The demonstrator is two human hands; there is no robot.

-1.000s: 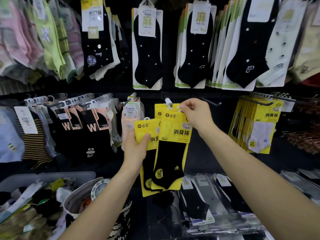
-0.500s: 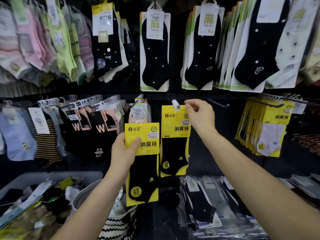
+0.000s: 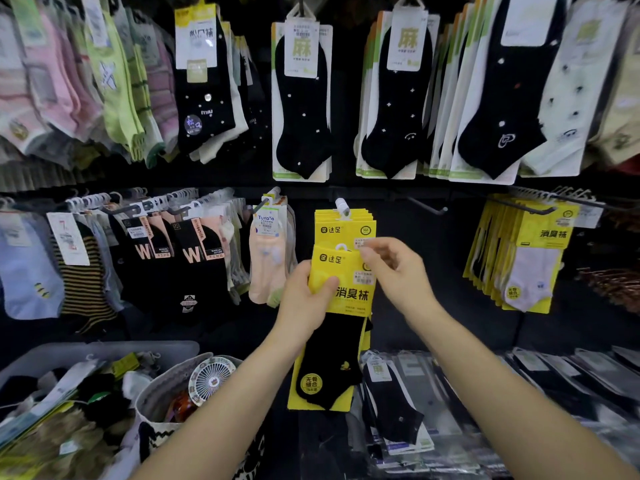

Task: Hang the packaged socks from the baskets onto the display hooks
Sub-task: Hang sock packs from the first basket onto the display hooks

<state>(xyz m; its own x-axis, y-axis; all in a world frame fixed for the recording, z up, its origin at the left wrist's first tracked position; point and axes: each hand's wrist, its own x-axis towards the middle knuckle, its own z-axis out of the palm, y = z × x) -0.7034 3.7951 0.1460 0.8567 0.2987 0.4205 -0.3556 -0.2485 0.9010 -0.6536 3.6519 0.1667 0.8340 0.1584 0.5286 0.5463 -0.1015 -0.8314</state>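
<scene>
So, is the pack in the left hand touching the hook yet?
Apart. The head view shows the pack with its hang hole below the hook tip; the hung packs show between them.

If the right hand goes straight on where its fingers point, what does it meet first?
The top right corner of the yellow sock pack that the left hand holds; the right hand seems to pinch it, though depth is unclear.

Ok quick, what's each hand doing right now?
Left hand: grips the yellow sock pack.
Right hand: pinches that pack's top edge.
</scene>
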